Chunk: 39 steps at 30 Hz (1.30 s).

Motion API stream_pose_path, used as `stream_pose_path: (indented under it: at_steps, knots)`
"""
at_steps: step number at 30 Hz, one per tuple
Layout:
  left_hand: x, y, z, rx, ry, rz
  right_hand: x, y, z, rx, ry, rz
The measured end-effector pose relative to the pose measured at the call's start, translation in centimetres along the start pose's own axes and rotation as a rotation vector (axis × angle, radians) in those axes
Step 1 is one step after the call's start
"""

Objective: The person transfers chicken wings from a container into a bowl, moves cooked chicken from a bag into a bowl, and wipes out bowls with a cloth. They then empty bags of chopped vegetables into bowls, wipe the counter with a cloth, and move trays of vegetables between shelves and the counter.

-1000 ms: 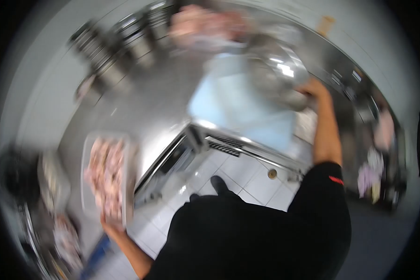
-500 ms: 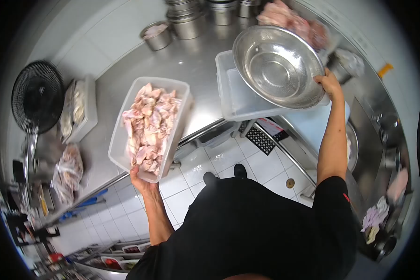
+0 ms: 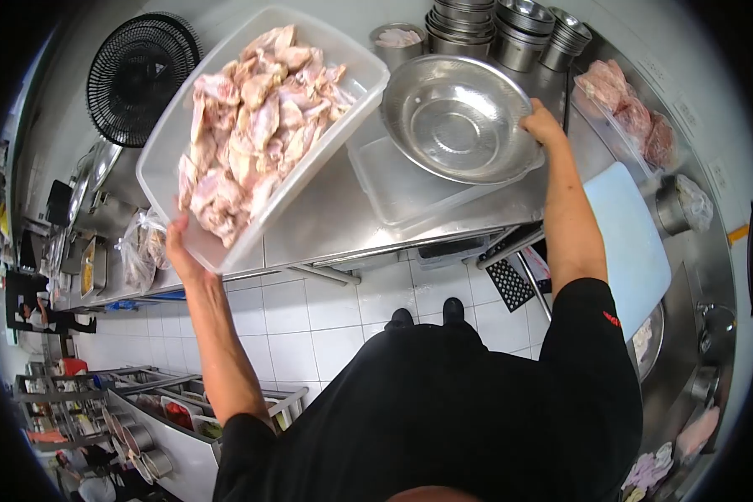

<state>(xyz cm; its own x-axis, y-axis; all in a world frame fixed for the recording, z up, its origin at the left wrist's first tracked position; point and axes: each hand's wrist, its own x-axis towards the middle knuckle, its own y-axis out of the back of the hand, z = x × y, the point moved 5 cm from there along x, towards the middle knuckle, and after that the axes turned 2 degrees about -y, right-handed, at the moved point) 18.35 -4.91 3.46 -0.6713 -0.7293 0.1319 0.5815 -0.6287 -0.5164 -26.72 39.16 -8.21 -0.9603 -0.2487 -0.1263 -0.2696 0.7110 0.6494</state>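
Note:
My left hand (image 3: 186, 249) is closed on the near end of a translucent plastic container (image 3: 356, 79), which is tilted and raised above the steel counter. Raw chicken pieces (image 3: 255, 138), apparently wings, fill much of it. A wide, shallow metal bowl (image 3: 464, 125) hangs from my right hand (image 3: 545, 125), its rim gripped on the right side. Nothing shows inside the bowl. Below it, partly covered, another translucent plastic container (image 3: 397, 197) sits on the counter (image 3: 309, 243).
Stacked metal pots (image 3: 519, 54) and a pot of pale pieces (image 3: 396, 38) line the back wall. To the right are a tub of raw meat (image 3: 627, 109) and a light-blue cutting board (image 3: 632, 243). A black basket (image 3: 142, 79) stands left. People appear far left.
The chicken container has risen off the counter area toward the camera and up-left in view. The bowl has shifted slightly left and lower, still in my right hand. The camera view has turned.

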Motion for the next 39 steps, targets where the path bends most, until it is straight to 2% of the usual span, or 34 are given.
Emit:
stream_pose_path:
  at_steps: [3,7,9,10,14,15,19,21,24,25,28,31,37,39]
  knots:
    - [3.7,-3.1,1.7,0.059,-0.021,-0.105,4.4,-3.0,-2.0,-0.121,0.159,0.246]
    - [8.2,-7.5,1.1,0.255,0.010,-0.085,2.3,-3.2,-9.9,-0.241,0.146,0.135]
    - [10.4,-9.4,0.5,0.461,0.032,-0.096,2.1,-3.0,-11.3,-0.236,0.104,-0.037]
    - [11.0,-11.3,0.6,0.454,-0.013,-0.122,1.8,-3.2,-12.5,-0.241,0.082,-0.117]
    - [11.8,-19.3,0.0,0.868,-0.256,-0.236,3.4,-6.0,-11.0,-0.218,0.089,-0.258]
    - [12.3,-20.5,-0.1,0.919,-0.286,-0.268,2.9,-6.3,-11.1,-0.165,0.108,-0.196]
    - [14.0,-23.6,-0.4,1.075,-0.390,-0.370,1.6,-5.9,-11.4,-0.083,0.113,-0.193]
    - [13.3,-24.8,-0.6,1.154,-0.427,-0.402,2.2,-5.6,-10.9,-0.066,0.112,-0.103]
    - [10.5,-28.2,-1.2,1.299,-0.546,-0.460,2.0,-5.5,-10.9,-0.081,0.060,-0.117]
    - [9.2,-29.3,-0.5,1.551,-0.507,-0.320,2.0,-5.5,-10.5,-0.068,0.055,-0.122]
    - [7.8,-31.6,-0.4,1.574,-0.668,-0.477,1.8,-6.1,-9.7,-0.021,0.046,-0.135]
    - [7.0,-32.0,-0.5,1.668,-0.605,-0.447,1.4,-6.3,-9.4,0.025,0.034,-0.120]
    - [4.9,-33.2,-0.4,1.741,-0.735,-0.506,0.8,-6.9,-9.1,0.055,-0.003,-0.108]
    - [4.4,-33.4,-0.3,1.780,-0.705,-0.494,0.3,-6.7,-9.2,0.053,-0.014,-0.128]
